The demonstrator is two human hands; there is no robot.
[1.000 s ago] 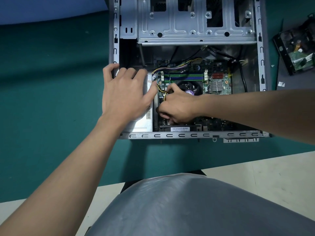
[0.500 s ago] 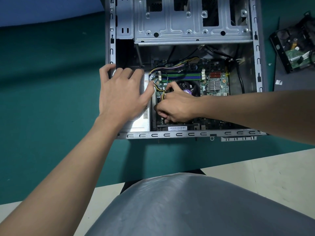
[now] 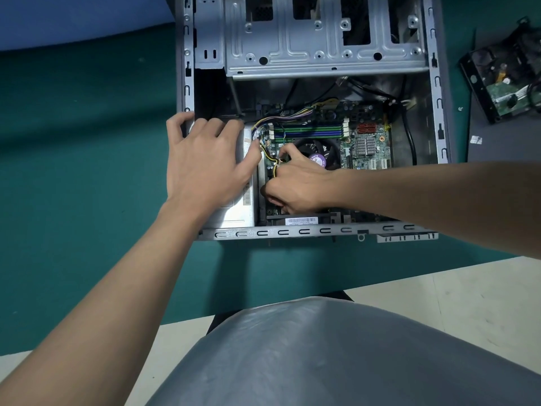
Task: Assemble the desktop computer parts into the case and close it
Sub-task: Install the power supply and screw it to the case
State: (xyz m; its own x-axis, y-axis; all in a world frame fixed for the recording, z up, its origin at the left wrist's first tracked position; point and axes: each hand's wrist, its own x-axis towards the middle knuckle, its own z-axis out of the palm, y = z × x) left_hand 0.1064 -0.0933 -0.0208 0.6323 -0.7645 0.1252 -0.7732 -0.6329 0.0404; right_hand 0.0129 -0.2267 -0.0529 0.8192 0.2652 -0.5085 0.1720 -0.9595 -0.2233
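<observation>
An open grey computer case (image 3: 292,232) lies flat on the green mat with its side off. Inside sit a green motherboard (image 3: 369,148), a black CPU fan (image 3: 319,150) and a silver power supply (image 3: 234,212) at the left. My left hand (image 3: 202,162) rests flat on the power supply, fingers spread toward the case's left wall. My right hand (image 3: 295,186) is curled beside the fan, thumb and fingers pinching a yellow-and-black power cable (image 3: 270,163) at the motherboard's left edge. Where the cable ends is hidden under the fingers.
A steel drive cage (image 3: 322,39) spans the far half of the case. A hard drive in a black bracket (image 3: 503,80) lies on a dark panel (image 3: 497,142) to the right. A tiny screw (image 3: 460,109) lies beside it. My grey-clad knee (image 3: 336,356) fills the foreground.
Both hands stay on the same spots. The view has drifted slightly, so the case sits a little lower and further left. My right thumb has shifted slightly on the cable.
</observation>
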